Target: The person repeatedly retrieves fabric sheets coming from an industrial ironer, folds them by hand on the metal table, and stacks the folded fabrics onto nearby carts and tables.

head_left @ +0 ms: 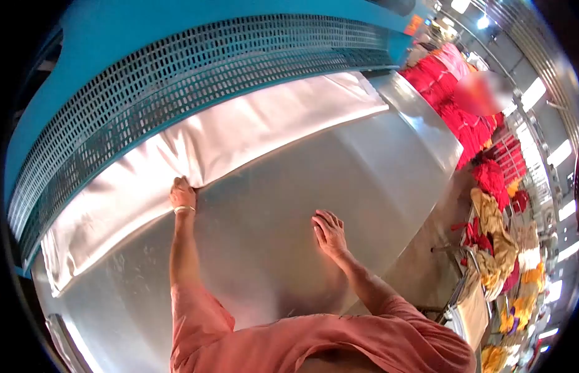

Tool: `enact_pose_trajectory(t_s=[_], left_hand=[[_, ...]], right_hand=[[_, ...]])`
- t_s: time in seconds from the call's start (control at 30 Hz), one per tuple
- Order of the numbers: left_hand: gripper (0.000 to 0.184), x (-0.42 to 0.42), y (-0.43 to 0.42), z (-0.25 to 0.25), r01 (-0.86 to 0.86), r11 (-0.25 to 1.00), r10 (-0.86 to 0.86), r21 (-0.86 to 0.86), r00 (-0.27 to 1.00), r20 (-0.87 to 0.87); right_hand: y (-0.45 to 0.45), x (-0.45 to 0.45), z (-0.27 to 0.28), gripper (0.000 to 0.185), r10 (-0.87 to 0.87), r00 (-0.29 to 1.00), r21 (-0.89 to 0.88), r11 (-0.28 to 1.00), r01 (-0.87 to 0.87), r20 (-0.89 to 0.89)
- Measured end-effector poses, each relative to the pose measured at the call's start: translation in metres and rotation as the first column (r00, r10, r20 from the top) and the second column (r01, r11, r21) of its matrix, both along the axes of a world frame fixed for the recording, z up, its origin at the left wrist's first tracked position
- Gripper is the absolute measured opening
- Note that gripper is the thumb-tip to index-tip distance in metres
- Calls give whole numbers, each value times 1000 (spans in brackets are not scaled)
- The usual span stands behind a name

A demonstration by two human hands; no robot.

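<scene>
A long pale pink, shiny cloth (258, 127) lies on the metal surface along the blue machine's perforated guard. Its near edge is bunched where my left hand (183, 194) grips it, with the fingers closed and folds running away from them. A thin bracelet circles my left wrist. My right hand (330, 232) rests on the bare metal to the right, apart from the cloth, its fingers stretched out and nothing in it.
The blue machine (115, 40) with its slotted guard (196, 68) spans the far side. The metal table (271, 205) curves down at the right. Beyond it are red cloth bundles (442, 74), a person, and a rack with tan and yellow cloths (488, 233).
</scene>
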State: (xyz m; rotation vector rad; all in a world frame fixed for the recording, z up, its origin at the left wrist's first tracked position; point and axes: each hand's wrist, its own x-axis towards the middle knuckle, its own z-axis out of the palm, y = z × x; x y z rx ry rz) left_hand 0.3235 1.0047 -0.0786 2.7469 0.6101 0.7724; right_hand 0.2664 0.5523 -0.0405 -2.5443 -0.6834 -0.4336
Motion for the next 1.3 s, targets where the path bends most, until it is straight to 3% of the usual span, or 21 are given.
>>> enact_pose_trajectory(t_s=[0.1, 0.23, 0.3, 0.37, 0.43, 0.5, 0.6, 0.63, 0.67, 0.7, 0.73, 0.77, 0.83, 0.87, 0.9, 1.07, 1.13, 1.17, 1.23, 1.27, 1.3], left_hand=[[24, -72, -62, 8, 51, 999, -53, -17, 974, -222], [34, -234, -126, 18, 234, 970, -239, -65, 968, -80], [44, -319, -104, -21, 68, 997, -67, 44, 998, -23], [46, -396, -78, -18, -215, 973, 209, -81, 975, -78], [47, -462, -40, -25, -407, 914, 401, 6, 899, -177], [60, -460, -66, 51, -660, 746, 592, -93, 719, -364], [52, -516, -65, 23, -659, 725, 581, -200, 741, -336], [47, -485, -116, 77, -786, 596, 615, -165, 578, -536], [36, -516, -98, 21, -689, 723, 604, -55, 668, -435], [28, -520, -115, 19, -562, 826, 510, 38, 716, -477], [28, -512, -149, 17, -453, 890, 451, 62, 850, -272], [34, -482, -194, 52, -340, 923, 381, 179, 869, -315], [38, -451, -236, 38, -257, 959, 278, 117, 934, -225], [40, -428, -261, 27, -265, 949, 243, -172, 960, -139], [40, -397, -292, 46, -195, 980, 199, 37, 959, -204], [40, -300, -369, 33, 269, 943, -279, -197, 960, -28], [50, -265, -374, 43, 519, 731, -572, -443, 820, 17], [59, -243, -373, 61, 540, 433, -596, -722, 772, 221], [64, -193, -357, 75, 600, -236, -242, -764, 725, 644], [68, -176, -336, 94, 611, 84, -223, -787, 782, 582], [62, -164, -311, 119, 721, -87, -2, -687, 690, 724]], right_hand=[[2, 1, 0, 26, -22, 999, -30, 999, 21, -29], [-4, 5, -16, 22, -81, 996, 233, 969, 87, -36], [-8, 21, -33, 27, -22, 903, 804, 446, 393, -429], [-42, 42, -34, 29, 404, 783, 853, -11, 521, -473], [-73, 67, -39, 38, 388, 690, 738, -37, 674, -611], [-96, 81, -33, 47, 553, 694, 757, -162, 633, -461], [-136, 87, -68, 35, 419, 709, 730, -144, 668, -566], [-168, 95, -78, 38, 410, 731, 796, -19, 604, -545], [-208, 102, -83, 41, 394, 789, 882, 203, 426, -472], [-253, 113, -84, 44, 210, 941, 740, 669, 60, -267], [-300, 123, -78, 47, 80, 979, 326, 935, -138, 186], [-351, 137, -67, 50, 58, 849, 134, 980, -150, 525], [-426, 172, -34, 49, -207, 978, 564, 807, 173, -3], [-449, 189, -11, 48, -275, 905, 756, 501, 422, -323], [-463, 205, 14, 47, -313, 850, 767, 374, 521, -424], [-337, 238, 122, 44, -171, 979, 581, 789, 201, -106], [-226, 207, 148, 43, 34, 999, 453, 891, -24, -14], [-167, 178, 154, 42, 156, 988, 382, 912, -147, 7], [-60, 106, 158, 40, 395, 918, 229, 892, -389, 21], [-13, 65, 157, 40, 506, 862, 146, 851, -504, 25], [28, 23, 152, 39, 612, 790, 59, 788, -613, 28]])
